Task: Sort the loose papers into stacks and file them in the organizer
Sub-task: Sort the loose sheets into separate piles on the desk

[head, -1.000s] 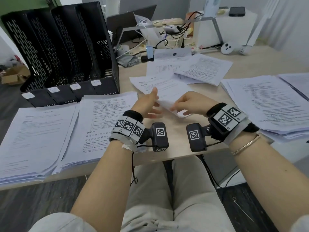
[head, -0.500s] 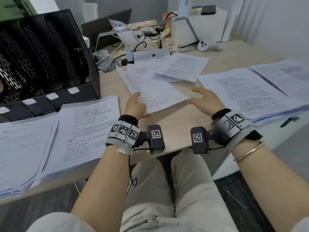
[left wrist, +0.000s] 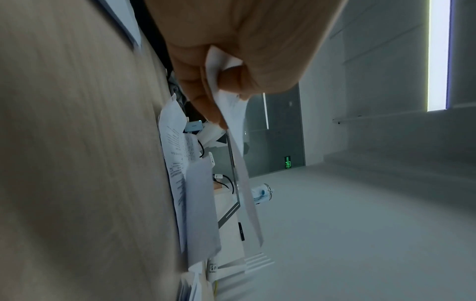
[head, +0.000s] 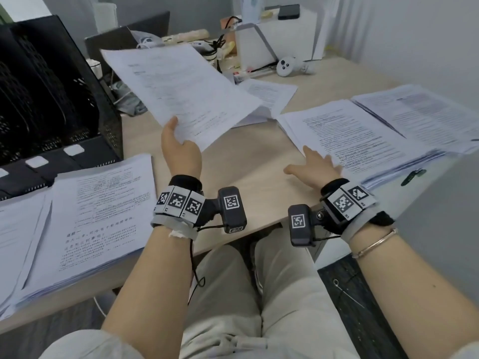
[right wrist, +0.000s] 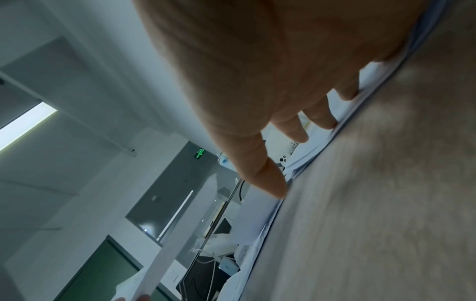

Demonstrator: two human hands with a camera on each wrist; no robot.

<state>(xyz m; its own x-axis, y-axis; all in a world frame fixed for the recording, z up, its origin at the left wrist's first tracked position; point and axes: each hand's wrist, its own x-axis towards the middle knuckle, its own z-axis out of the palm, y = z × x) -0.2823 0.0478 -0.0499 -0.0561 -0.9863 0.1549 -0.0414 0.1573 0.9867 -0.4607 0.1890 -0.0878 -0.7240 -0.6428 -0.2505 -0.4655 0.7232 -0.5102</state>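
Printed sheets [head: 103, 203] too blurred to read; green exit sign [left wrist: 287, 162], lettering illegible.

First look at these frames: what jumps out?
The left hand pinches a printed sheet by its near corner, lifted off the desk at centre. The right hand lies flat, fingers spread, on the edge of the paper stack at right. A black mesh organizer stands at far left, its slots apparently unfilled.

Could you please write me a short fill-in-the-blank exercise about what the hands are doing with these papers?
1. The raised sheet is held by the ____ hand.
2. The right hand lies flat and holds ____.
3. The black organizer stands on the person's ____ side.

Missing words: left; nothing; left
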